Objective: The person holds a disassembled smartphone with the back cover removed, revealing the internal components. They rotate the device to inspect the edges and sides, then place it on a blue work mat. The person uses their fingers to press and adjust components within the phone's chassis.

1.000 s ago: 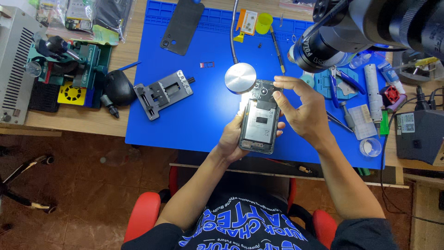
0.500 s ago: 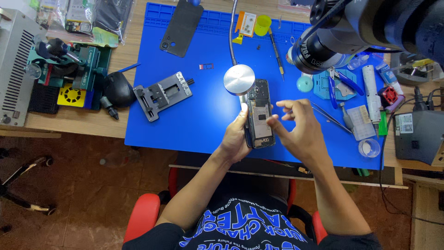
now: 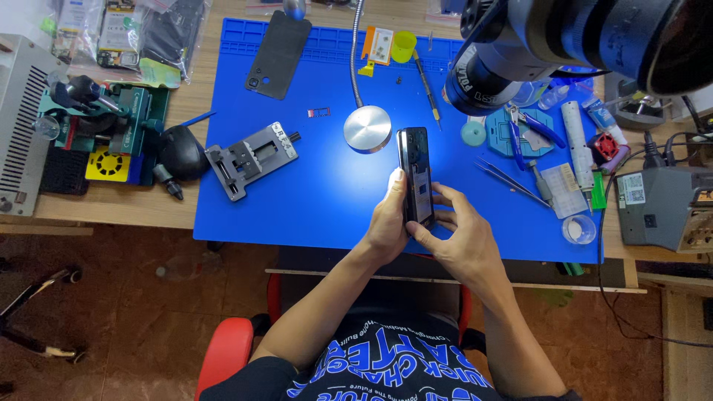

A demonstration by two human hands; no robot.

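- A blue work mat is spread over most of the wooden bench, and both hands are held above its near edge.
- A microscope body is seen at the top right, out of focus and cut off by the frame; part of the mat behind it is hidden.
- A grey machine is cut off at the left edge, and a grey station is set at the right edge of the bench.
- Both forearms are raised from the lap and converge over the mat's front edge; a red chair is partly seen below them.
- The left hand is wrapped around the left side of an opened smartphone, with the thumb laid up along its edge.
- The right hand is curled against the phone's lower right side, its fingers bent and closed on the edge near the bottom.
- The smartphone is held upright and turned nearly edge-on, so its inner parts are hard to make out; it is kept just above the mat, near a round metal lamp base.
- A metal phone clamp is laid to the left, well apart from the hands.
- A black back cover is laid at the mat's far edge.
- Tweezers and blue pliers are laid to the right.
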